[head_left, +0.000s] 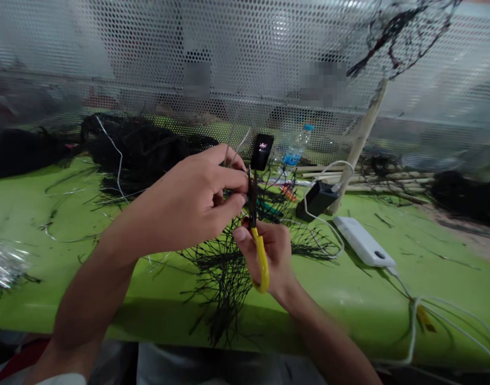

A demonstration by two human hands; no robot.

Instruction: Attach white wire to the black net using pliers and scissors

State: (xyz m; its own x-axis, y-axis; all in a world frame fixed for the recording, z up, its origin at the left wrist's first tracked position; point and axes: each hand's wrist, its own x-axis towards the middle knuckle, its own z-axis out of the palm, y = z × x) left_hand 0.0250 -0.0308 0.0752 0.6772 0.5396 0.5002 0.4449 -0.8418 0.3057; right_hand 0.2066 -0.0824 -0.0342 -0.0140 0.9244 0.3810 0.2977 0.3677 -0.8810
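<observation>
My right hand grips a pair of scissors with yellow handles. Their dark blades point up, beside the fingertips of my left hand. That hand is closed in a pinch, and thin pale wire sticks up from between its fingers. Whether the blades touch the wire, I cannot tell. Beneath both hands a black knotted net spreads over the green table, its lower end hanging toward the front edge. Part of the net is hidden behind my hands.
Behind stands a perforated metal screen. Black netting is heaped at the back left. A water bottle, a small dark screen device, a black block, a white power bank, cables and wooden sticks lie right.
</observation>
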